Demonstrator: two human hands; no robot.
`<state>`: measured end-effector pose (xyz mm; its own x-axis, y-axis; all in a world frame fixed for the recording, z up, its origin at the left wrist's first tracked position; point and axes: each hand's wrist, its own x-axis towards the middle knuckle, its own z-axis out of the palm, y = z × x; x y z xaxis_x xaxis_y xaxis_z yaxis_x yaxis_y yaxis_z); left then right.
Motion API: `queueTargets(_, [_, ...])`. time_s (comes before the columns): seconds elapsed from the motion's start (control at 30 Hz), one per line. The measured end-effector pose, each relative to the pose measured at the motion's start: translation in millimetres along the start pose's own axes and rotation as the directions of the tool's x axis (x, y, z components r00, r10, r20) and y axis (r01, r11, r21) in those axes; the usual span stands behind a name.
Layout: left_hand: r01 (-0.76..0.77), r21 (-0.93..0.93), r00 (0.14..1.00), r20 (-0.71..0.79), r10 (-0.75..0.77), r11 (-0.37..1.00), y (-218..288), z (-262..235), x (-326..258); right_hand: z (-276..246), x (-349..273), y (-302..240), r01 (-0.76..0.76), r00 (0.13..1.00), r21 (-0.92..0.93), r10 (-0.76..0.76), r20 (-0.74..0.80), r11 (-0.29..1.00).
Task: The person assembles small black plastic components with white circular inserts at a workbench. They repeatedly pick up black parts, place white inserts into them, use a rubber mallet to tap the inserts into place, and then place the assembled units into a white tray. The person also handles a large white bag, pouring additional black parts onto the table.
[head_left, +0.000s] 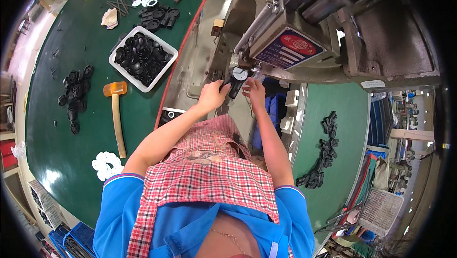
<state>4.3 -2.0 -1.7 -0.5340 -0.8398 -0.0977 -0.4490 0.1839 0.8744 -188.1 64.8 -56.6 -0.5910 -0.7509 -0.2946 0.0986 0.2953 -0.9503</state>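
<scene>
A black plastic part (234, 88) with a handle and a round head lies at the machine's work spot. A white disc (239, 73) sits in its head, under the machine's tool end. My left hand (213, 96) pinches the handle from its left side, thumb and fingers at its edge. On the other side, my right hand (255, 92) has bent, slightly spread fingers just beside the part, and nothing shows in them.
The grey press machine (285, 44) rises close ahead on the right. On the green table (90, 148) at left are a white tray (173, 56) of black pieces, an orange-headed mallet (117, 115), white rings (105, 165) and black parts (74, 94). More black parts (328, 148) lie at right.
</scene>
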Motion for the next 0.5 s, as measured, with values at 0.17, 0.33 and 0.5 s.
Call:
queueTargets(0.17, [-0.024, -0.017, 0.999, -0.048, 0.023, 1.0, -3.3, -0.2, 1.7, 3.7, 30.5, 24.6, 0.405, 0.861, -0.648, -0.507, 0.033, 0.645])
queueTargets(0.33, [-0.084, -0.052, 0.995, -0.058, 0.081, 0.995, 11.4, -19.3, -9.3, -7.9, 80.4, 37.1, 0.383, 0.862, -0.796, -0.492, 0.126, 0.469])
queueTargets(0.5, [0.18, -0.203, 0.976, -0.087, -0.201, 0.962, -26.4, -104.9, -102.1, -20.0, 133.0, 73.5, 0.445, 0.775, -0.882, -0.559, 0.293, 0.155])
